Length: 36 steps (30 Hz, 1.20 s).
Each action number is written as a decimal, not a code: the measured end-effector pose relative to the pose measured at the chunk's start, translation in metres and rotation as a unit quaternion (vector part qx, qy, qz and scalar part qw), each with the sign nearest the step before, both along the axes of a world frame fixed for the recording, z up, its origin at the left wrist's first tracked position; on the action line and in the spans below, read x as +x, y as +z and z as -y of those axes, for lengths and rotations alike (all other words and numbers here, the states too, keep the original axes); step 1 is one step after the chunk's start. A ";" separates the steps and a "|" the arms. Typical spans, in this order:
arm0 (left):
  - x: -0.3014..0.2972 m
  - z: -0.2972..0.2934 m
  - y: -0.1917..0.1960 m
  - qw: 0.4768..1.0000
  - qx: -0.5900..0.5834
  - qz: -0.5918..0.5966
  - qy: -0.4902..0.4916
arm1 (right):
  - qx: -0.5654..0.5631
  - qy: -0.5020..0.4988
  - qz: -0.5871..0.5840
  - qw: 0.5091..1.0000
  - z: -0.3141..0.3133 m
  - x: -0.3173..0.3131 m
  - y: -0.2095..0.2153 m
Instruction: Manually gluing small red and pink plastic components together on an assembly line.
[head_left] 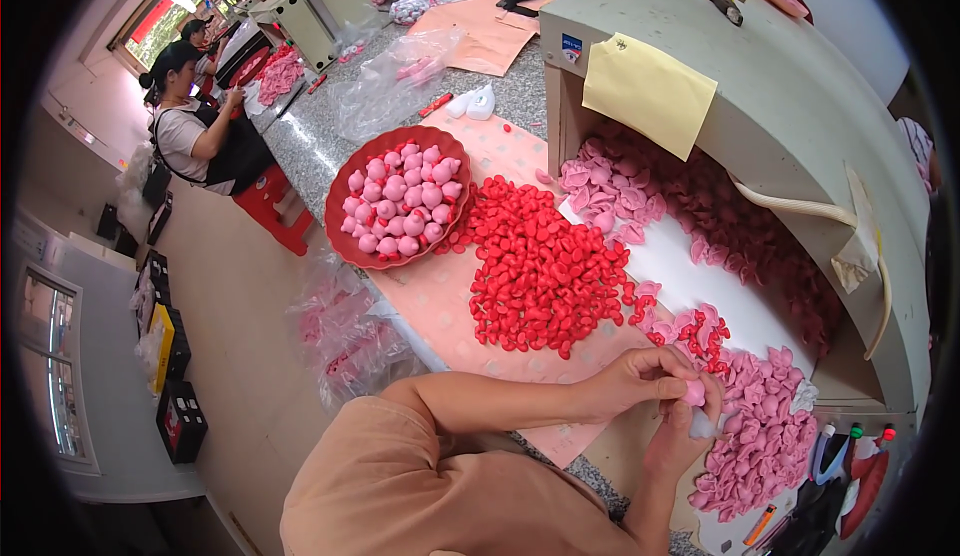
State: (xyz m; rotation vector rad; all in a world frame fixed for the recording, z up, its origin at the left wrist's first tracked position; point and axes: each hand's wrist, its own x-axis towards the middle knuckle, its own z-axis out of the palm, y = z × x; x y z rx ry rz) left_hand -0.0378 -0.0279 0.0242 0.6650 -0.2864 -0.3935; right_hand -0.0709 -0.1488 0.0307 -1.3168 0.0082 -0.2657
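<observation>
My left hand (637,381) is closed, its thumb and fingers pinching a small rounded pink piece (695,392). From below, my right hand (680,446) closes on the same piece, with something whitish and translucent at its fingers. Right beside them spreads a heap of thin, curled pink pieces (752,431). A few red pieces (706,348) lie just beyond my fingers. Farther off sits a big pile of small glossy red pieces (545,266). Left of that pile, a red fluted bowl (345,246) holds many round pink pieces with red parts on them (402,194).
A grey-green machine housing (830,106) arches over the right side, with more pink pieces (610,191) in its opening. Clear plastic bags (395,91) lie on the speckled counter (300,121). Pens and tools (850,456) stand at lower right. Another person (195,126) works at far left.
</observation>
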 end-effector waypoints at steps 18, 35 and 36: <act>-0.001 -0.005 -0.006 0.999 0.017 0.026 0.043 | -0.170 -0.003 0.056 0.984 0.008 0.006 0.009; 0.013 -0.008 0.011 0.983 0.162 0.077 -0.037 | -0.186 -0.018 0.101 0.977 0.033 0.012 0.022; 0.012 -0.008 0.010 0.982 0.167 0.079 -0.042 | -0.288 -0.037 0.125 0.949 0.035 0.013 0.025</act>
